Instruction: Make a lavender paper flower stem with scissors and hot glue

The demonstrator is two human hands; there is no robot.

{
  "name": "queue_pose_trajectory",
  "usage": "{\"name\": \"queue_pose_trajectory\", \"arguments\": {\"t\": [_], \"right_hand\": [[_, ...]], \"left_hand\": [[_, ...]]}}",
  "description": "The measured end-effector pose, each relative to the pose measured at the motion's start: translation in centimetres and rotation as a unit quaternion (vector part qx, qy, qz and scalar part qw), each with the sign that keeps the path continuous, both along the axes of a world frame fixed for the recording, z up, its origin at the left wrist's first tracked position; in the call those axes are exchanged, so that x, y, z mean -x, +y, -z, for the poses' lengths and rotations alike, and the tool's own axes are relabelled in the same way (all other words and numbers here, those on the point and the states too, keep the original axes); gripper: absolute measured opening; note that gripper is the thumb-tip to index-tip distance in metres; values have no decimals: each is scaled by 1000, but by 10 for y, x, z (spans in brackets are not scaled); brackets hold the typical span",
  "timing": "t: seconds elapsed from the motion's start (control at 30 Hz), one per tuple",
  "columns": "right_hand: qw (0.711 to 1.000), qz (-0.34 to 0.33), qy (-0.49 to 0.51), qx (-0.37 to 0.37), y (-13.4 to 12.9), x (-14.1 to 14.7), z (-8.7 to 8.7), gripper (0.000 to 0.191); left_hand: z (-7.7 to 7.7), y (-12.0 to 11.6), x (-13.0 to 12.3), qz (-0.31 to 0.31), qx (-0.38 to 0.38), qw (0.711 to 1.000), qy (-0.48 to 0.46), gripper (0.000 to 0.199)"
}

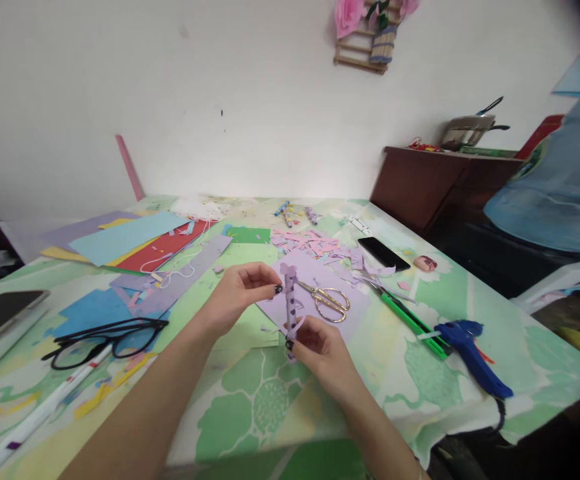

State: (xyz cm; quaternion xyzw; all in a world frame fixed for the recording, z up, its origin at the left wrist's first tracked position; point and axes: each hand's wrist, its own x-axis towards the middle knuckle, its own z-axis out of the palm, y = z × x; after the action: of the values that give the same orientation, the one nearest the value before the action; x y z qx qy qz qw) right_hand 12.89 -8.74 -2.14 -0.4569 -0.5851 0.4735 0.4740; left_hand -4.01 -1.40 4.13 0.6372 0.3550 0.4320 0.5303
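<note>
A slim purple paper stick with dark spots [291, 300] stands upright in front of me, with a small flower-like shape at its top and a curled strip lower down. My right hand [320, 350] grips its lower part between thumb and fingers. Close beside its upper left side is my left hand [245, 293], thumb and finger pinched together; whatever they hold, if anything, is too small to make out. Gold-handled scissors [333, 305] lie just behind the stick on a lilac paper sheet [355, 293].
To the right lie a green box cutter [415, 323], a blue glue gun [475, 360] and a black phone [383, 253]. Pink paper scraps [305, 243] are scattered behind. On the left are black glasses [105, 340], coloured sheets [125, 240] and another phone [0, 317].
</note>
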Motion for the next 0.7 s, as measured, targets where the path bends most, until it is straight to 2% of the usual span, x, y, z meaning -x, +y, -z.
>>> {"name": "queue_pose_trajectory", "arguments": {"t": [0.43, 0.7], "right_hand": [[1000, 0, -5, 2, 1, -1, 1, 7], [1000, 1, 5, 1, 0, -1, -4, 9]], "left_hand": [[-2, -1, -2, -7, 6, 1000, -5, 10], [-5, -1, -1, -30, -28, 999, 29, 8]]}}
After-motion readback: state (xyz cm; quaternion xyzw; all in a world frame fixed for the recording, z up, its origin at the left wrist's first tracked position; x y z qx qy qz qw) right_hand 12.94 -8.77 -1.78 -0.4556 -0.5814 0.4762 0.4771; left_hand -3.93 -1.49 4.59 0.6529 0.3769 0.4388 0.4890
